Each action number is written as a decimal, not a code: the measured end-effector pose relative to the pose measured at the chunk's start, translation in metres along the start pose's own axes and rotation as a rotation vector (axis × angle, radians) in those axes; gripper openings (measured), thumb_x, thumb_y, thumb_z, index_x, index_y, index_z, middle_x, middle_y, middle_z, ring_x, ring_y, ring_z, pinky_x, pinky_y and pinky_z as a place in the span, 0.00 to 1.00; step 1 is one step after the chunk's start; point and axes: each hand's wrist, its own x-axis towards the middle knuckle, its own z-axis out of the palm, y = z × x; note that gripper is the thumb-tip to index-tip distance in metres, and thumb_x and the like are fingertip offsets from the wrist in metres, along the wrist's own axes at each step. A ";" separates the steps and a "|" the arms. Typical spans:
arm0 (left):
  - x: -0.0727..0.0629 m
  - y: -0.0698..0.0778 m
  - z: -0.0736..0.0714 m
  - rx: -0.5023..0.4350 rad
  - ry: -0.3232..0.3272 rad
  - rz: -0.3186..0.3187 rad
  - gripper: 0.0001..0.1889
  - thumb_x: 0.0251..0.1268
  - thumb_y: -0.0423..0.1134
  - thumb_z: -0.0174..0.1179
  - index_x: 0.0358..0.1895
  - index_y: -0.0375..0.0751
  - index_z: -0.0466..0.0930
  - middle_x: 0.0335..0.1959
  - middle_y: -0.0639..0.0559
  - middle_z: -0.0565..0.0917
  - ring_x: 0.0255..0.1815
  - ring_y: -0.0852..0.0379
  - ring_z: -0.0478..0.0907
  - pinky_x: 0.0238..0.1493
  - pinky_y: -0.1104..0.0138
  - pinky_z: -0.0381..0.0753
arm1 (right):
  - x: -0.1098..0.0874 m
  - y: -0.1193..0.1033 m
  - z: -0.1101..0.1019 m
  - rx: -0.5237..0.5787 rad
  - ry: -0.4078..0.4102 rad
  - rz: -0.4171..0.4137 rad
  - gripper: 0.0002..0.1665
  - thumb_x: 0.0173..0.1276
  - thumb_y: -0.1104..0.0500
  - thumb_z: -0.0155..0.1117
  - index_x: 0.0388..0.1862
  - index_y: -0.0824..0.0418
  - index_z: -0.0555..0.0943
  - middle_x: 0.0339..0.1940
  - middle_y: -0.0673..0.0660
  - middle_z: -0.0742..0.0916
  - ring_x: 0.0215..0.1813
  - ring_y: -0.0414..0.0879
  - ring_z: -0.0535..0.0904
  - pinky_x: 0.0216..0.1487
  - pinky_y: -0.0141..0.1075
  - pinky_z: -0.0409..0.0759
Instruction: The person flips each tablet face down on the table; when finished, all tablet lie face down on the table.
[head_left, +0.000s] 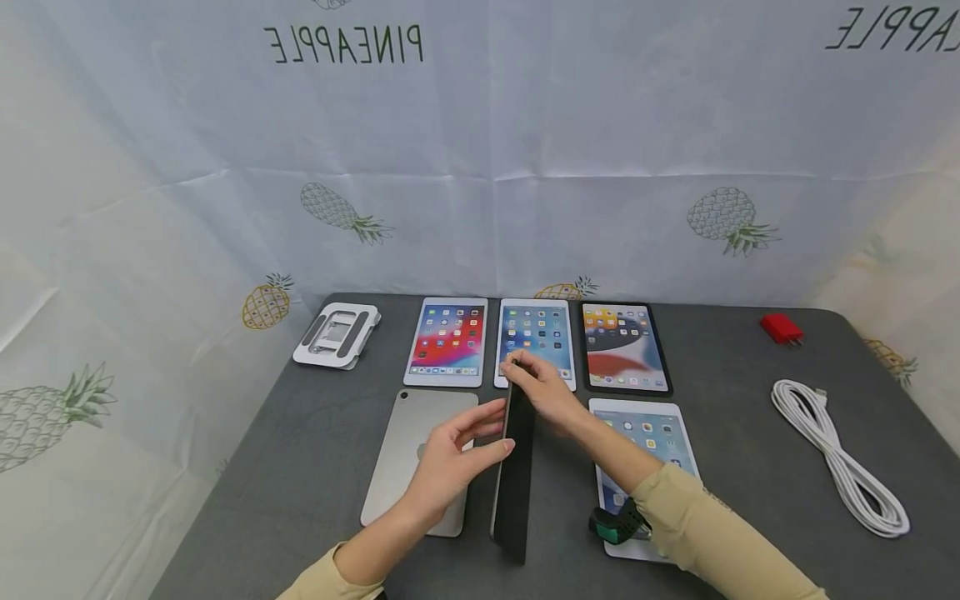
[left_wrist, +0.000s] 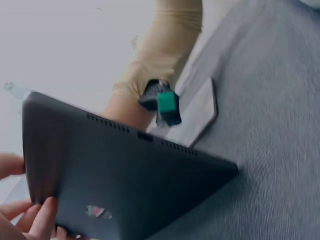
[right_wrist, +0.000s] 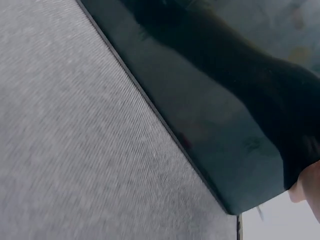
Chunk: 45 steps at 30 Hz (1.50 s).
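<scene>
A dark tablet [head_left: 516,475] stands on its long edge at the middle of the table, its black screen turned right. My right hand [head_left: 543,387] pinches its far upper part. Lower down on the left, my left hand [head_left: 453,458] holds the upper edge, thumb at the rim and fingers against the back. The dark grey back [left_wrist: 115,175], with speaker slots and a port along one edge, shows in the left wrist view. In the right wrist view the glossy screen [right_wrist: 210,125] reflects an arm. Left of it, a silver tablet [head_left: 401,442] lies face down, partly behind my left hand.
At the back lie a red-screened tablet [head_left: 447,342], a blue-screened one [head_left: 543,325] and a black-framed one [head_left: 625,346]. Another white tablet [head_left: 660,433] lies under my right forearm. A white stand [head_left: 337,335], red charger plug [head_left: 782,328] and coiled white cable [head_left: 840,458] lie farther out.
</scene>
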 end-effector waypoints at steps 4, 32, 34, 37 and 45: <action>-0.002 -0.003 0.003 0.178 -0.057 0.174 0.27 0.64 0.36 0.65 0.67 0.44 0.72 0.62 0.50 0.76 0.60 0.49 0.75 0.52 0.64 0.80 | -0.003 0.001 -0.006 0.036 0.003 -0.014 0.13 0.77 0.56 0.52 0.43 0.67 0.72 0.35 0.54 0.73 0.39 0.48 0.68 0.44 0.44 0.66; -0.004 -0.024 0.026 0.721 -0.388 0.874 0.59 0.40 0.51 0.79 0.75 0.33 0.55 0.76 0.40 0.55 0.74 0.49 0.58 0.66 0.63 0.66 | -0.043 -0.003 -0.048 -0.024 0.055 -0.039 0.25 0.77 0.47 0.51 0.58 0.66 0.77 0.60 0.64 0.80 0.64 0.56 0.73 0.62 0.56 0.72; -0.003 -0.024 0.029 0.723 -0.386 0.889 0.59 0.40 0.50 0.79 0.75 0.32 0.55 0.76 0.39 0.56 0.74 0.49 0.58 0.66 0.63 0.66 | -0.046 -0.004 -0.050 -0.064 0.071 -0.047 0.25 0.78 0.47 0.50 0.59 0.65 0.78 0.60 0.62 0.81 0.64 0.57 0.72 0.59 0.55 0.74; -0.002 -0.025 0.031 0.741 -0.386 0.914 0.58 0.39 0.51 0.79 0.74 0.30 0.57 0.75 0.38 0.57 0.74 0.49 0.58 0.65 0.64 0.67 | -0.048 -0.005 -0.052 -0.115 0.101 -0.045 0.24 0.78 0.48 0.49 0.60 0.63 0.78 0.60 0.61 0.81 0.63 0.58 0.72 0.55 0.52 0.78; 0.003 -0.023 0.036 0.903 -0.356 0.989 0.53 0.41 0.60 0.75 0.71 0.35 0.66 0.73 0.42 0.63 0.73 0.53 0.60 0.61 0.71 0.70 | -0.051 0.001 -0.054 0.009 0.115 -0.007 0.27 0.79 0.52 0.49 0.67 0.69 0.72 0.64 0.67 0.78 0.66 0.61 0.72 0.51 0.38 0.81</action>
